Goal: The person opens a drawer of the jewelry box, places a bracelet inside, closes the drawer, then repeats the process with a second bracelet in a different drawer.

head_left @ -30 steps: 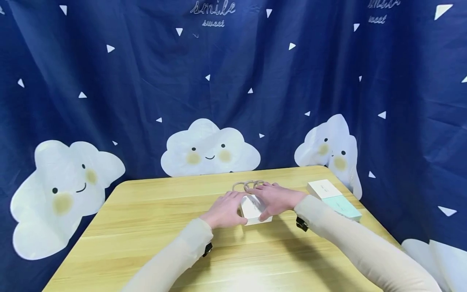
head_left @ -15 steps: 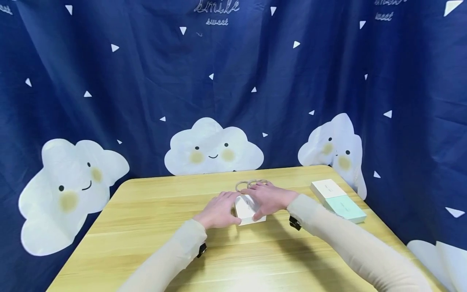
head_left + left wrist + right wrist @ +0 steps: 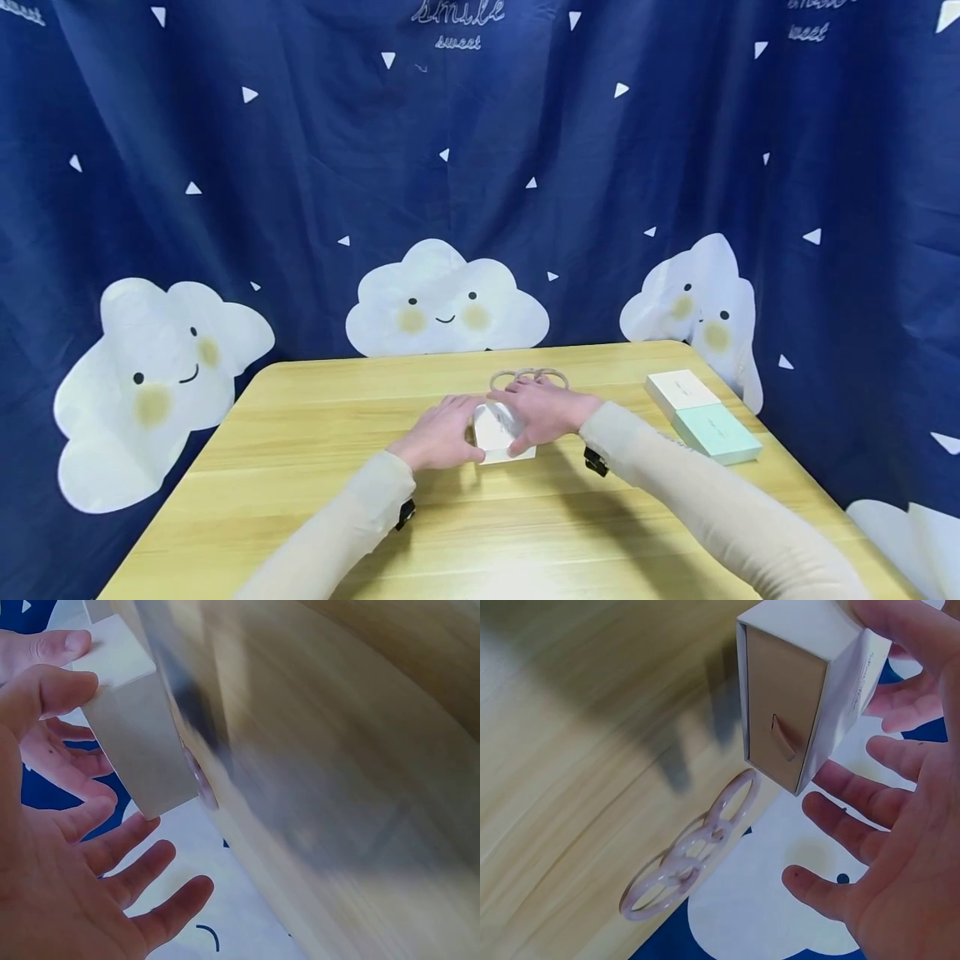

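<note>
My left hand (image 3: 442, 433) and right hand (image 3: 543, 412) hold a small white box (image 3: 495, 429) from both sides, near the middle of the table. In the left wrist view, the left thumb and a fingertip span the box's side (image 3: 139, 746), while the other fingers are spread. The right thumb presses the near edge and fingers reach its far end in the right wrist view. A tan drawer face with a small pull tab (image 3: 784, 741) shows there. Several pale pink linked rings (image 3: 682, 862) lie on the table beyond the box, apart from both hands.
A white box (image 3: 681, 390) and a mint-green box (image 3: 717, 433) lie against each other at the table's right. The wooden table (image 3: 315, 467) ends at a dark blue curtain (image 3: 315, 150) with clouds and triangles. Black straps sit on both wrists.
Both hands and the white box have shifted slightly left over the table, uncovering more of the linked rings. The head view has turned a little left. The grip looks the same.
</note>
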Demonstrator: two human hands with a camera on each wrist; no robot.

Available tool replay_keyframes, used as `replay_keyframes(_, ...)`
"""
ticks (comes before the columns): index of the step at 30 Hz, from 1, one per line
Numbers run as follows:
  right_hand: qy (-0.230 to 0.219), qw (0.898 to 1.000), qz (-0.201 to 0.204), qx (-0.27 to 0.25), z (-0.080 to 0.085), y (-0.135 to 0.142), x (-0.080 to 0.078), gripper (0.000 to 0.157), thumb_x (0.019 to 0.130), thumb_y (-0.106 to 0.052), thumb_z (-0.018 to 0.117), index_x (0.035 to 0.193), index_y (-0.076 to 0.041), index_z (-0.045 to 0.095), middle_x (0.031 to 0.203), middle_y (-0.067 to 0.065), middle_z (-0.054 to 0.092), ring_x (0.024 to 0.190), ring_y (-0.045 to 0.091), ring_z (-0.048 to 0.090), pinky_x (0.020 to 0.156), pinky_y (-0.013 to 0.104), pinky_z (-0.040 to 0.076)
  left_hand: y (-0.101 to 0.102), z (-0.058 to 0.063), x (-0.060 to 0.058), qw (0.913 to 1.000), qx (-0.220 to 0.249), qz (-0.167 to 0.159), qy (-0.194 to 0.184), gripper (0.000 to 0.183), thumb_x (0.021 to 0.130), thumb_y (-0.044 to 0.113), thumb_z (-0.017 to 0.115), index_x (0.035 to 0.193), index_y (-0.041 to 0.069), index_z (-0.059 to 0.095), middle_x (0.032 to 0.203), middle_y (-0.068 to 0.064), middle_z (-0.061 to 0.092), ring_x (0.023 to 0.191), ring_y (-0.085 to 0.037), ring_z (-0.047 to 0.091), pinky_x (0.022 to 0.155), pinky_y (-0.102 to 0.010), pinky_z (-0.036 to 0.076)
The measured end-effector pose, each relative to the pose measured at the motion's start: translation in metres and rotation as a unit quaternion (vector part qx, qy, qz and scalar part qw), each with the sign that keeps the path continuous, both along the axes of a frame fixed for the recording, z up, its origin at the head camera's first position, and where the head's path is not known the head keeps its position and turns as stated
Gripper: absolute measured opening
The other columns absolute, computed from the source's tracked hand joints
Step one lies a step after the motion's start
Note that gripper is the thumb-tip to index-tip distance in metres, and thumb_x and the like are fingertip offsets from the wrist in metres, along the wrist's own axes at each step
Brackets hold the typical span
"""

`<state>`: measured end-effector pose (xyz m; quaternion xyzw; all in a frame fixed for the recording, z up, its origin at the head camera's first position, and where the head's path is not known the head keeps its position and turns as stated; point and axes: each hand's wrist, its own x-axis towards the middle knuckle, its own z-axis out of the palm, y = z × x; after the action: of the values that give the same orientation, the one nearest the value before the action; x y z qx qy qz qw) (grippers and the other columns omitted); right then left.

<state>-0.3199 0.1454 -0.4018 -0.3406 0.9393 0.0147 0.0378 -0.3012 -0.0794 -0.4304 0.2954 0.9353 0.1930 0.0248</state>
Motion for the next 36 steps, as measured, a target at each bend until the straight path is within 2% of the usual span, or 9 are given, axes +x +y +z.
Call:
replay_keyframes(4,0.005,1.000,0.004,0.004,-0.002,-0.006,-0.001,0.098,0.074,-0.065,0.078,0.155,-0.027,0.038,0.143,0.002,0.056,0.131,0.024,0.049,0.109,0.063,0.035,-0.006,-0.001,0.000,1.0000,0.002,0.006,-0.005,0.091,0.076,0.042,0.079,0.155,0.019,0.040,0.156,-0.002,0.045,0.144,-0.027,0.039,0.115,-0.057,0.034)
replay_keyframes(8,0.005,1.000,0.010,0.004,-0.005,-0.011,-0.001,0.097,0.075,-0.066,0.076,0.155,-0.028,0.038,0.148,0.003,0.052,0.134,0.028,0.048,0.109,0.060,0.038,-0.011,-0.002,0.000,0.9999,0.000,0.013,-0.010,0.092,0.077,0.043,0.079,0.155,0.018,0.038,0.157,-0.003,0.044,0.145,-0.029,0.038,0.116,-0.057,0.033)
replay_keyframes(13,0.019,1.000,0.022,0.004,-0.007,-0.018,-0.003,0.094,0.075,-0.068,0.074,0.154,-0.028,0.040,0.140,0.001,0.056,0.127,0.023,0.052,0.106,0.051,0.041,-0.018,-0.003,-0.002,0.9999,0.003,0.015,-0.004,0.092,0.077,0.042,0.080,0.156,0.018,0.039,0.157,-0.003,0.045,0.144,-0.028,0.039,0.115,-0.056,0.035)
replay_keyframes(19,0.014,1.000,0.023,-0.002,-0.009,-0.026,-0.005,0.095,0.076,-0.069,0.074,0.154,-0.028,0.039,0.136,-0.001,0.059,0.122,0.018,0.054,0.105,0.049,0.042,-0.026,-0.006,-0.003,0.9998,0.008,0.020,-0.002,0.092,0.075,0.040,0.081,0.154,0.016,0.041,0.155,-0.004,0.047,0.142,-0.028,0.041,0.114,-0.055,0.036)
replay_keyframes(28,0.027,0.999,0.030,-0.007,-0.016,-0.036,-0.010,0.095,0.075,-0.070,0.073,0.152,-0.024,0.042,0.133,0.001,0.061,0.123,0.021,0.054,0.104,0.057,0.040,-0.035,-0.007,-0.006,0.9996,0.019,0.023,-0.003,0.091,0.074,0.036,0.083,0.153,0.015,0.043,0.154,-0.005,0.048,0.142,-0.031,0.041,0.116,-0.057,0.034)
replay_keyframes(36,0.023,0.999,0.025,-0.004,-0.020,-0.043,-0.014,0.095,0.076,-0.071,0.071,0.153,-0.027,0.040,0.134,-0.001,0.060,0.120,0.018,0.055,0.099,0.047,0.044,-0.042,-0.006,-0.006,0.9993,0.020,0.029,-0.009,0.089,0.075,0.033,0.083,0.152,0.013,0.044,0.154,-0.006,0.048,0.143,-0.032,0.041,0.117,-0.054,0.034)
